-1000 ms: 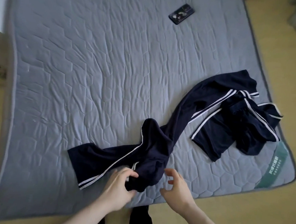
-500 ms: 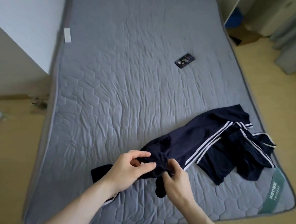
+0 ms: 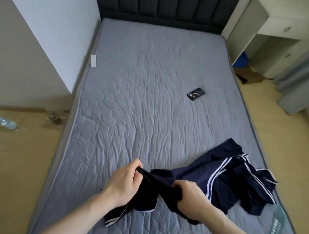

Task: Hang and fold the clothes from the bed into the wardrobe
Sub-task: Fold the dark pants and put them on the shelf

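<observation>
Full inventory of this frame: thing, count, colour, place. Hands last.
mattress: 1, grey quilted, fills centre
headboard: 1, dark padded, far end of the bed
striped garment: 1, navy with white stripes, near edge, partly lifted
second garment: 1, navy with white stripes, crumpled by the near right corner
phone: 1, black, on the mattress right of centre
white tag: 1, left mattress edge
plastic bottle: 1, clear, floor at left
desk unit: 1, cream, top right
left hand: grip on the striped garment
right hand: grip on the same garment
</observation>
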Motion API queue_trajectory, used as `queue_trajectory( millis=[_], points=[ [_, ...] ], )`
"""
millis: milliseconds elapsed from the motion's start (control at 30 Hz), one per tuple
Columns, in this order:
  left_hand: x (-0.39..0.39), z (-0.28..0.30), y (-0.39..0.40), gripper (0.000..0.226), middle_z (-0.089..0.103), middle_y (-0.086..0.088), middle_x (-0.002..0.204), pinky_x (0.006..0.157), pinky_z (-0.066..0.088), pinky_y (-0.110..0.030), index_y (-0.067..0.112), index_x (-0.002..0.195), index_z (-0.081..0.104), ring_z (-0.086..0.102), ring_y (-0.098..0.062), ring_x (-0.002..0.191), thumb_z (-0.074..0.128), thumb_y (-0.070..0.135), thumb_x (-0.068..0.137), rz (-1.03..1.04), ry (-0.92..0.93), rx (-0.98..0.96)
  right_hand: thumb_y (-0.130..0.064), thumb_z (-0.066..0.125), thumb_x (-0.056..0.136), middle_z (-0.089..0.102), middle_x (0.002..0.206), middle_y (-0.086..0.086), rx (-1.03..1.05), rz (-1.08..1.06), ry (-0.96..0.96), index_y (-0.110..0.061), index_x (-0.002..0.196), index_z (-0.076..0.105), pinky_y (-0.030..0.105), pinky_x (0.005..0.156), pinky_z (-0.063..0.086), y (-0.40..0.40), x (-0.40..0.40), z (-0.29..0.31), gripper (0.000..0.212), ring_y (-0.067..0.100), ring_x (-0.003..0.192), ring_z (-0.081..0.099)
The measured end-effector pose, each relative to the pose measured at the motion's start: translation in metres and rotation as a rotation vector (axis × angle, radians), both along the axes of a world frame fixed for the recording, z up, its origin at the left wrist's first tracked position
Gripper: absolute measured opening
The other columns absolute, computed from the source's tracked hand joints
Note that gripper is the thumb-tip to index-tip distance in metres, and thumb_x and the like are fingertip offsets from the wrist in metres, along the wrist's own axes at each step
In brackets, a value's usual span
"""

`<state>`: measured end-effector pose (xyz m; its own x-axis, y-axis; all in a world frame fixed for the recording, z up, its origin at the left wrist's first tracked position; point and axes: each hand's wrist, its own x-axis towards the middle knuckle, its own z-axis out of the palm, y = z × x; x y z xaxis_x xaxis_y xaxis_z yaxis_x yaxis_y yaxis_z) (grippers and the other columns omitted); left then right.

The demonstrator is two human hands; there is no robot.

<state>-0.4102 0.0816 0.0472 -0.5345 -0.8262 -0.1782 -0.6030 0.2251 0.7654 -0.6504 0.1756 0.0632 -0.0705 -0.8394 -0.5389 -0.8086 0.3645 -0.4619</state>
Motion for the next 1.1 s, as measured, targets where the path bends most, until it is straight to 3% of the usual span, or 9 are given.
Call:
queue_trajectory(
  millis=[133, 233, 333, 467, 600, 733, 867, 1033, 1100],
  points=[
    [-0.003, 0.044, -0.033, 0.013, 0.052, 0.011, 0.06, 0.053, 0.036, -0.036, 0.031, 0.082, 0.039, 0.048, -0.014, 0.053, 0.036, 0.023, 0.093, 0.008, 0.052, -0.027, -0.016, 0.05, 0.078, 0.058, 0.104, 0.001, 0.08, 0.067, 0.216, -0.025, 0.084, 0.046, 0.036, 0.074, 0.04, -0.018, 0.003, 0.015, 0.012, 0.031, 0.106, 0.055],
    [0.009, 0.083, -0.072, 0.011, 0.051, 0.011, 0.055, 0.053, 0.033, -0.033, 0.026, 0.082, 0.042, 0.047, -0.013, 0.051, 0.04, 0.022, 0.093, -0.002, 0.0, -0.066, -0.016, 0.049, 0.076, 0.062, 0.1, 0.0, 0.142, -0.006, 0.279, -0.025, 0.072, 0.038, 0.032, 0.071, 0.039, -0.032, -0.008, 0.033, 0.015, 0.03, 0.105, 0.061],
    [0.026, 0.121, -0.106, 0.024, 0.051, 0.007, 0.059, 0.057, 0.033, -0.037, 0.029, 0.083, 0.044, 0.053, -0.013, 0.061, 0.039, 0.05, 0.091, -0.202, -0.312, -0.175, -0.02, 0.05, 0.076, 0.067, 0.1, 0.002, 0.17, -0.053, 0.3, -0.024, 0.079, 0.053, 0.03, 0.067, 0.041, -0.064, -0.023, 0.071, 0.006, 0.029, 0.089, 0.062],
    [0.033, 0.181, -0.165, 0.06, 0.056, 0.01, 0.076, 0.056, 0.038, -0.031, 0.028, 0.101, 0.054, 0.055, -0.01, 0.068, 0.049, 0.085, 0.082, -0.245, -0.518, -0.254, -0.003, 0.045, 0.076, 0.076, 0.079, 0.013, -0.065, -0.317, 0.075, -0.014, 0.09, 0.072, 0.042, 0.069, 0.064, -0.146, -0.036, 0.152, 0.032, 0.033, 0.069, 0.075],
    [0.023, 0.276, -0.24, 0.044, 0.055, 0.008, 0.077, 0.054, 0.033, -0.031, 0.025, 0.093, 0.051, 0.055, -0.016, 0.07, 0.06, 0.068, 0.09, -0.032, -0.384, -0.473, 0.005, 0.047, 0.079, 0.073, 0.085, 0.011, -0.428, -0.443, -0.085, -0.023, 0.081, 0.074, 0.045, 0.068, 0.066, -0.228, -0.037, 0.261, 0.039, 0.031, 0.068, 0.075],
    [0.016, 0.395, -0.295, 0.038, 0.058, 0.002, 0.091, 0.067, 0.04, -0.035, 0.021, 0.1, 0.051, 0.057, -0.024, 0.084, 0.067, 0.054, 0.093, 0.18, -0.158, -0.636, 0.0, 0.052, 0.082, 0.07, 0.089, -0.004, -0.751, -0.401, -0.053, -0.03, 0.091, 0.072, 0.026, 0.078, 0.052, -0.28, -0.034, 0.364, 0.037, 0.022, 0.09, 0.068],
    [0.014, 0.501, -0.31, 0.039, 0.059, -0.001, 0.099, 0.075, 0.038, -0.032, 0.014, 0.107, 0.058, 0.053, -0.024, 0.088, 0.074, 0.046, 0.09, 0.296, 0.043, -0.832, -0.003, 0.051, 0.085, 0.071, 0.099, -0.004, -1.0, -0.35, -0.052, -0.029, 0.101, 0.072, 0.022, 0.079, 0.045, -0.302, -0.032, 0.449, 0.037, 0.016, 0.094, 0.065],
    [0.029, 0.551, -0.293, 0.038, 0.06, 0.0, 0.097, 0.074, 0.039, -0.031, 0.014, 0.098, 0.057, 0.053, -0.021, 0.086, 0.077, 0.044, 0.088, 0.277, 0.135, -0.979, -0.003, 0.047, 0.083, 0.071, 0.102, -0.005, -1.183, -0.292, -0.025, -0.029, 0.106, 0.071, 0.001, 0.065, 0.04, -0.298, -0.029, 0.502, 0.042, 0.011, 0.088, 0.063],
    [0.038, 0.543, -0.285, 0.039, 0.06, 0.003, 0.092, 0.07, 0.037, -0.028, 0.015, 0.096, 0.057, 0.053, -0.019, 0.082, 0.079, 0.046, 0.086, 0.265, 0.143, -0.987, 0.0, 0.048, 0.081, 0.071, 0.105, -0.005, -1.229, -0.241, -0.024, -0.029, 0.105, 0.071, 0.009, 0.077, 0.045, -0.288, -0.025, 0.5, 0.044, 0.013, 0.096, 0.064]
  ],
)
